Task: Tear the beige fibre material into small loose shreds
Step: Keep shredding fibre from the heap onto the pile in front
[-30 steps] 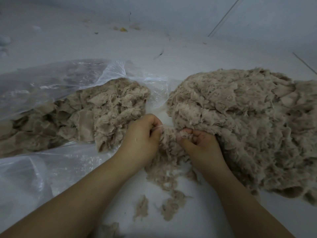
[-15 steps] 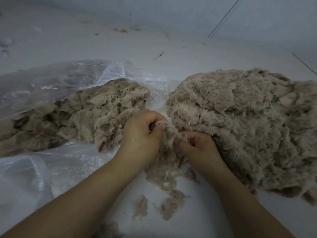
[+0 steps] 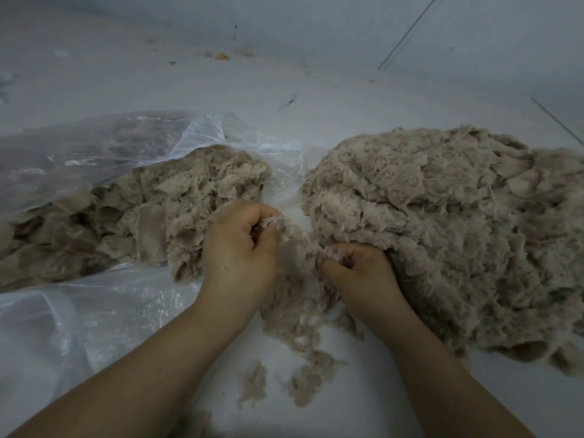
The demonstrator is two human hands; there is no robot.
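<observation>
A wad of beige fibre (image 3: 298,240) is stretched between my two hands at the middle of the view. My left hand (image 3: 241,248) pinches its upper end with thumb and curled fingers. My right hand (image 3: 357,271) grips the lower end, fingers curled, at the foot of a big fluffy pile of shredded fibre (image 3: 442,222) on the right. Coarser, flatter pieces of beige fibre (image 3: 142,213) lie on the left, spilling from a clear plastic bag (image 3: 94,153). Loose shreds (image 3: 303,352) trail on the floor below my hands.
Everything lies on a pale grey floor (image 3: 316,102). The plastic bag's lower sheet (image 3: 79,327) spreads over the floor under my left forearm. Small bits of debris (image 3: 221,55) sit at the far wall.
My left hand has risen slightly and pulled its end of the wad up and left, while my right hand stayed low by the pile. The wad is drawn out thinner between them.
</observation>
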